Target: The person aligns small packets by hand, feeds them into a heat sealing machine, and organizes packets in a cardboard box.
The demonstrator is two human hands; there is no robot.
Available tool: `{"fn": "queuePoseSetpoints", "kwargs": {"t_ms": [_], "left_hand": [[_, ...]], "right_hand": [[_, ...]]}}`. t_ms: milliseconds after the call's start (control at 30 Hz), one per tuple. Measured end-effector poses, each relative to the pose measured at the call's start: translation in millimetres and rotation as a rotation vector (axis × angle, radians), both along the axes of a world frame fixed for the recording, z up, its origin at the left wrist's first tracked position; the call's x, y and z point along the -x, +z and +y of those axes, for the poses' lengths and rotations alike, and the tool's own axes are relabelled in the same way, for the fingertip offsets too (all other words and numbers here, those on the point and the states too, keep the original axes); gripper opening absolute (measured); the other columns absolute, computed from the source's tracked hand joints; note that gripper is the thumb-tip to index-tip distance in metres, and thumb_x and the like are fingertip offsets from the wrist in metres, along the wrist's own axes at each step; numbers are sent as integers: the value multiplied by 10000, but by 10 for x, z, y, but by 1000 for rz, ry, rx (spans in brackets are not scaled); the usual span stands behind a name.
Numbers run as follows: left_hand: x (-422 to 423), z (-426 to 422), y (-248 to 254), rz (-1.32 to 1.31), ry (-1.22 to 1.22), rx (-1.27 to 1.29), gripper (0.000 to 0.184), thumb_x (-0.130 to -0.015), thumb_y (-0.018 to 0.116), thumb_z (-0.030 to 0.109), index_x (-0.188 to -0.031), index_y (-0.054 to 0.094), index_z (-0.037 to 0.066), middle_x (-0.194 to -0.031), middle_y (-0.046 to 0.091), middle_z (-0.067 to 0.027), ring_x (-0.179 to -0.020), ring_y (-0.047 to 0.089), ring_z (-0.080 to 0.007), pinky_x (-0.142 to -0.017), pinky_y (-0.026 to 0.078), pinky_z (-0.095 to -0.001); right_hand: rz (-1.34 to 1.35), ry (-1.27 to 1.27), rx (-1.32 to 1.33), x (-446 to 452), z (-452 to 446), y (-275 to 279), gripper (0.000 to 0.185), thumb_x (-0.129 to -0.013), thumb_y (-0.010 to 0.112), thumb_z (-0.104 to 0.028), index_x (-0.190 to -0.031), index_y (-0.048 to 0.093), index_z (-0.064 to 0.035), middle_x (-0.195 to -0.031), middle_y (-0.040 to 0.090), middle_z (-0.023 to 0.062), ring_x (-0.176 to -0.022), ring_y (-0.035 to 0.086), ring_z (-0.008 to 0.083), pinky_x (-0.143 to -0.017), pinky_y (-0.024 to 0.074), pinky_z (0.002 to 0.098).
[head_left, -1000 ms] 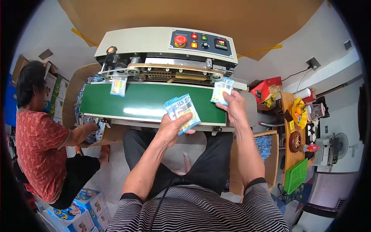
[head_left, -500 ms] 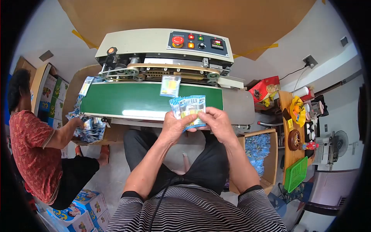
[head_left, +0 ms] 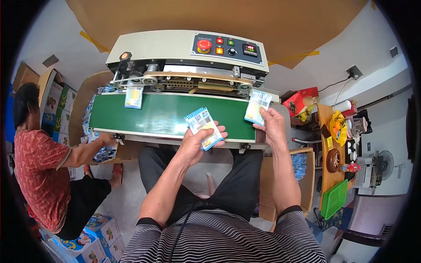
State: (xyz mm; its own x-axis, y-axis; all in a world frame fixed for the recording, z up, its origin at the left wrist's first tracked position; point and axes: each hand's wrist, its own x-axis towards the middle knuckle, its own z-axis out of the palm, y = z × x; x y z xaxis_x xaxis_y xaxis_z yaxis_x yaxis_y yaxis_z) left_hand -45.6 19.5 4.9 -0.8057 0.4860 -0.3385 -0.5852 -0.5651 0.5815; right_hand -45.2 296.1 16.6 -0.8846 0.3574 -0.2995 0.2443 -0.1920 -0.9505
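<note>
My left hand (head_left: 195,142) is closed on small blue-and-white packets (head_left: 201,124), held in front of the green conveyor belt (head_left: 166,116); how many are in it I cannot tell. A single packet (head_left: 257,106) is pinched in my right hand (head_left: 272,124), its top edge at the right end of the band sealing machine (head_left: 184,55). Farther left, another packet (head_left: 133,97) hangs by its top edge from the machine and lies over the belt.
A co-worker (head_left: 41,162) in a red patterned top reaches into a box of packets (head_left: 105,151) at left. Another cardboard box (head_left: 285,188) with blue packets stands right of my legs. A wooden table (head_left: 326,164) holds a green basket (head_left: 334,199).
My hands have moved apart. My right hand has carried one packet up and right to the machine's end. The packet at the machine has travelled left.
</note>
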Motion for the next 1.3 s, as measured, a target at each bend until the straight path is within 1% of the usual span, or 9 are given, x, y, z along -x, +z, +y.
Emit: {"fn": "queuePoseSetpoints", "kwargs": {"t_ms": [100,333,467,533,667,800,867,1000,1300], "left_hand": [[8,-5,19,-5,-9,29,512,-923,756,165,-1318,540,-78,-1184,689,-232,-1029,733,-342,-719,670,-383],[22,-47,53,111,5,280,369,-917,774,153,-1219,649,-19,-1093,733,-133,-909,739,-202,-595,642,-306],[-4,6,108,128,49,361,334,-900,793,152,-1179,684,5,-1056,742,-93,-873,726,-153,-573,624,-277],[-33,91,0,173,26,387,340,-899,792,152,-1182,682,-1,-1058,741,-98,-875,727,-156,-591,628,-277],[-100,234,-25,282,-46,385,361,-910,773,145,-1209,663,-25,-1074,732,-122,-897,731,-180,-654,641,-283],[-84,155,95,240,-105,236,406,-932,736,117,-1278,607,-54,-1118,715,-166,-963,736,-238,-734,651,-308],[-35,79,105,88,-105,153,464,-931,730,85,-1334,558,-68,-1159,699,-203,-1027,731,-285,-785,651,-331],[38,17,116,82,-143,203,451,-951,685,58,-1354,527,-71,-1176,693,-217,-1059,726,-316,-795,653,-342],[92,3,60,143,-237,239,441,-889,746,20,-1286,574,-65,-1176,697,-209,-1029,737,-307,-811,648,-339]], "right_hand": [[-37,30,-23,145,18,-48,243,-1014,654,-192,-1145,658,12,-1040,736,104,-864,743,165,-643,648,281],[-40,88,-12,339,-223,-85,334,-1021,647,-253,-1198,642,30,-1060,729,107,-906,738,169,-686,646,295],[73,2,-267,-77,-596,162,353,-1025,639,-282,-1221,643,11,-1065,727,97,-942,730,168,-725,638,308],[44,179,-83,-281,-721,191,349,-1026,637,-289,-1246,644,-19,-1041,730,88,-961,725,161,-748,631,315],[78,434,21,-441,-747,131,329,-1025,629,-234,-1250,643,5,-1097,722,121,-953,719,191,-706,625,308],[-23,119,71,-299,-461,216,305,-1036,610,-244,-1228,655,-12,-1031,743,94,-880,735,150,-653,634,281],[-22,106,29,-185,-227,194,298,-1037,606,-237,-1218,656,-6,-1038,743,95,-869,736,151,-643,634,278],[-51,90,-63,81,15,65,290,-1040,596,-224,-1201,655,10,-1051,741,98,-848,736,153,-633,636,271],[-84,169,-53,339,-138,-13,331,-1036,614,-251,-1235,641,12,-1073,718,89,-920,713,139,-726,634,286]]}}
